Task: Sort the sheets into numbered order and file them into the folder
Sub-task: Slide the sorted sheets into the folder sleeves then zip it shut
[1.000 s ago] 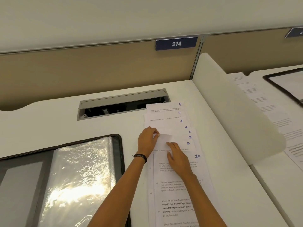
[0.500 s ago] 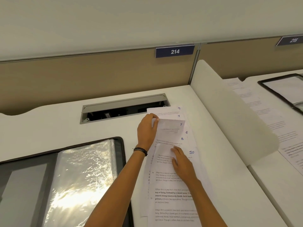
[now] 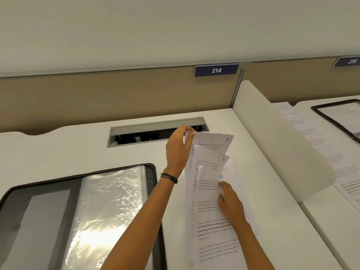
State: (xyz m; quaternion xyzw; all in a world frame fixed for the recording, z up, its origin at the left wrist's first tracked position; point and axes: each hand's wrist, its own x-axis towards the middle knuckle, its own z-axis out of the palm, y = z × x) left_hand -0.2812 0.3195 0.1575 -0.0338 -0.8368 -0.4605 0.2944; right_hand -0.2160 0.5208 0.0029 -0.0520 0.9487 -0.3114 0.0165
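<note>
Pinching the floppy top sheet by its far corner, the left hand holds it up; the right hand presses flat on the stack, likely slippery.

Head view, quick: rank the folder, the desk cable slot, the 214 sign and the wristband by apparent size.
1. Folder, largest, though nearest and cropped by the frame.
2. Cable slot.
3. 214 sign.
4. Wristband, smallest.

your one head-worn wide-angle camera looks forward and down across the white desk toward the tan partition, near enough that your left hand and right hand on the sheets fill mid-frame.
</note>
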